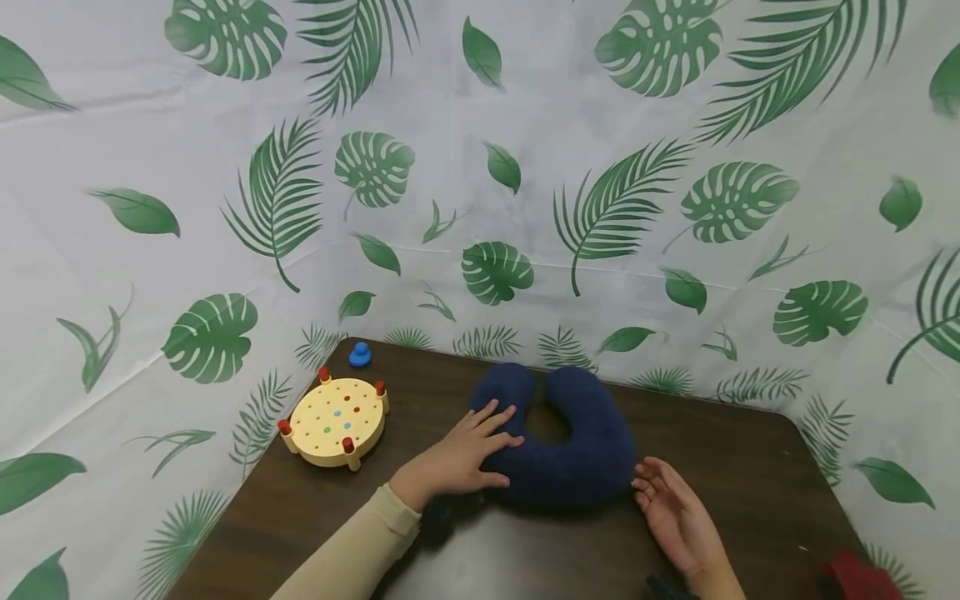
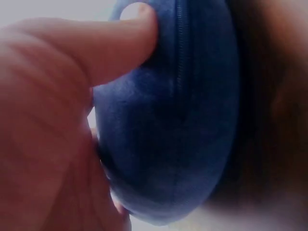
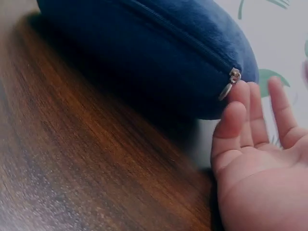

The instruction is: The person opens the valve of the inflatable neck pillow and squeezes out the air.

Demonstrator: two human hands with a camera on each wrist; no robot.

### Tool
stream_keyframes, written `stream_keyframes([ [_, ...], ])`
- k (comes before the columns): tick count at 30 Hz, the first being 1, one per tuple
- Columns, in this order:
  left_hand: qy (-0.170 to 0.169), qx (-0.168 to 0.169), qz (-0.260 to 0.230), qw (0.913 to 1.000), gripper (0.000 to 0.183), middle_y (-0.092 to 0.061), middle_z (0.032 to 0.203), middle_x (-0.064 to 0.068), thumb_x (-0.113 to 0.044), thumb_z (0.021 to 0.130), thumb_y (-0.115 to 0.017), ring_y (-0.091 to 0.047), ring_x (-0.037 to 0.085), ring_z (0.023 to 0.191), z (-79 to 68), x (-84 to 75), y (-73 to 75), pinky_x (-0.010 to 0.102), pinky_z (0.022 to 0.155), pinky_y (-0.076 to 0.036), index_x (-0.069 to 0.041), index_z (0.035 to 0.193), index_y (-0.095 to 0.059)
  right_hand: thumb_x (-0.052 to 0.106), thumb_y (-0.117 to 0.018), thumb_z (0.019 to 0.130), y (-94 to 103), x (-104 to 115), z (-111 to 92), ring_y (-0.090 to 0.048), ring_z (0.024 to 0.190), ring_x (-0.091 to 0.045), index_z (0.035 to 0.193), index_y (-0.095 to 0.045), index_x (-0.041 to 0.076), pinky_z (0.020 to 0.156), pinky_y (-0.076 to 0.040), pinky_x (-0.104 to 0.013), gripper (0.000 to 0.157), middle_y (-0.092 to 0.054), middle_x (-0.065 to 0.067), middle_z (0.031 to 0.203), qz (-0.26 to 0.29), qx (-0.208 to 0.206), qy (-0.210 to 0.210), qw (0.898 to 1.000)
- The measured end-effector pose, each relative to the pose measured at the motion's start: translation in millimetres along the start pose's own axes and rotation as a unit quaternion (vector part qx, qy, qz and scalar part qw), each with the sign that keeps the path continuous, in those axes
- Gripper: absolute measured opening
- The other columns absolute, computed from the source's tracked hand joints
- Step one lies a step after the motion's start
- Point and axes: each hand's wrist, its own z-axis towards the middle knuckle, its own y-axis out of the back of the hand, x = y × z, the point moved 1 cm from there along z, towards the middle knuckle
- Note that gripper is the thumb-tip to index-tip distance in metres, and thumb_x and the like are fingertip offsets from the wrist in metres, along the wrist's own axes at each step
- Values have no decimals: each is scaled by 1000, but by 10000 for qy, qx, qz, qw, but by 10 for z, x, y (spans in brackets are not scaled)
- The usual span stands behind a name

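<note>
A dark blue U-shaped neck pillow (image 1: 577, 471) lies on the table, its two ends toward the back wall. My left hand (image 1: 467, 454) rests on the pillow's left side with fingers spread; the left wrist view has its thumb (image 2: 130, 43) against the fabric beside a zipper (image 2: 182, 53). At the pillow's right side is my right hand (image 1: 678, 512), palm turned inward and fingers loosely bent. In the right wrist view its fingertips are right at the metal zipper pull (image 3: 234, 76) at the end of the pillow's seam.
To the left on the dark wooden table (image 1: 720, 442) stands a round yellow pegboard (image 1: 337, 421) with red-topped legs and small coloured pegs. Behind it sits a small blue knobbed piece (image 1: 360, 355). Something red (image 1: 862, 577) shows at the lower right. Leaf-printed cloth (image 1: 435, 208) hangs behind the table.
</note>
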Motion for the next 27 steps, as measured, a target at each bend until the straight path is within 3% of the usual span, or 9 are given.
stream_keyframes([
  [4,182,139,-326,9992,62,-18,185,4,-44,99,-80,-5,35,172,90,-26,16,71,132,-16,-28,156,-60,10,-18,120,-23,-50,-20,-65,117,-16,140,-62,13,100,-55,-27,49,-68,0,132,-823,-670,42,9943],
  [8,298,181,-660,9972,61,-20,184,4,-43,98,-81,-4,35,173,146,-28,-3,72,133,-11,-27,154,-61,0,-39,117,-47,-109,-29,-66,104,-9,128,-65,20,91,-56,-23,35,-66,9,116,-2055,-1758,12,9627],
  [10,295,121,-825,9961,61,-20,184,4,-42,98,-82,-4,35,173,156,-14,-21,71,133,-9,-27,154,-61,-3,-46,114,-47,-127,-22,-66,102,-8,127,-64,22,88,-55,-23,33,-64,10,112,-2498,-2041,-35,9465],
  [13,264,23,-1061,9940,63,-19,184,4,-39,98,-83,-2,35,173,144,23,-50,72,133,-6,-27,156,-61,-3,-51,113,-47,-138,-3,-67,101,-8,130,-62,23,85,-55,-23,33,-63,11,111,-2892,-2085,-97,9342],
  [19,129,-189,-1537,9879,67,-16,185,4,-39,98,-82,0,37,173,136,122,-84,77,130,-2,-27,159,-58,-8,-52,110,-66,-130,49,-72,99,-10,128,-58,17,86,-59,-24,32,-64,7,109,-3149,-1874,121,9304],
  [23,163,-235,-1594,9868,69,-14,185,4,-40,98,-82,1,37,172,148,137,-102,77,130,-1,-30,161,-56,-3,-56,110,-96,-143,75,-73,96,-12,121,-60,13,86,-61,-25,20,-68,4,105,-3070,-2224,75,9253],
  [27,164,-292,-1615,9863,71,-13,185,5,-40,98,-81,2,37,172,189,146,-130,77,130,0,-33,163,-53,5,-60,111,-119,-114,94,-74,94,-12,119,-61,11,85,-62,-26,10,-69,4,103,-3133,-2606,-122,9131],
])
